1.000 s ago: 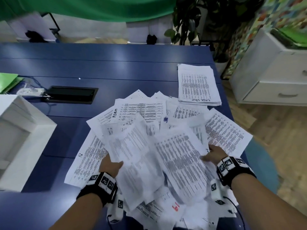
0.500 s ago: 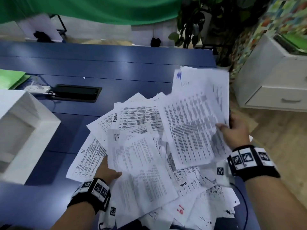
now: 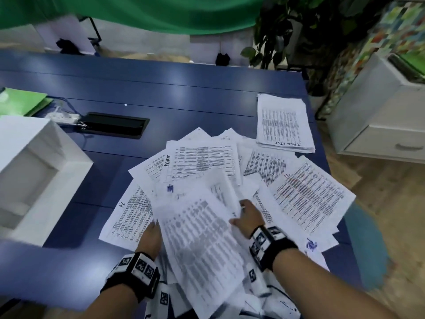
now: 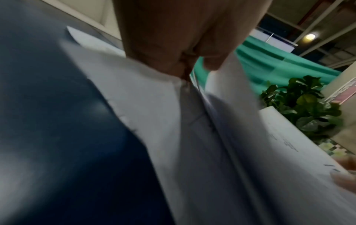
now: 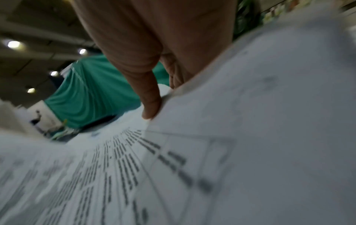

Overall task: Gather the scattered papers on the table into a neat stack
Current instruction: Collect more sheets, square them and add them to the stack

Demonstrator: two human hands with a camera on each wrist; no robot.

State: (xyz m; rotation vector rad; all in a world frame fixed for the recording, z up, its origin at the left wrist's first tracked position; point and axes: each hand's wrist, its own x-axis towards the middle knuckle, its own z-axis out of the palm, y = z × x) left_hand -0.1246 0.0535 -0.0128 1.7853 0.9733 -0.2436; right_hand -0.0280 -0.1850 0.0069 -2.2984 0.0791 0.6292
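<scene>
Several printed white papers lie fanned out over the near right part of the blue table. A squared-up paper stack sits at the far right edge. One blurred top sheet is raised between my hands. My left hand holds its left edge with the fingers tucked under; in the left wrist view the left hand reaches into the sheets. My right hand grips the right edge. The right wrist view shows its thumb pressed on top of the sheet, with the fingers hidden beneath.
An open white box stands at the near left. A black cable hatch is set into the table, with a green folder behind it. Off the right edge are a white drawer cabinet and a plant.
My right hand carried sheets up toward the far right stack, then came back to the pile and took the top sheet's right edge. My left hand stayed at the pile's left side.
</scene>
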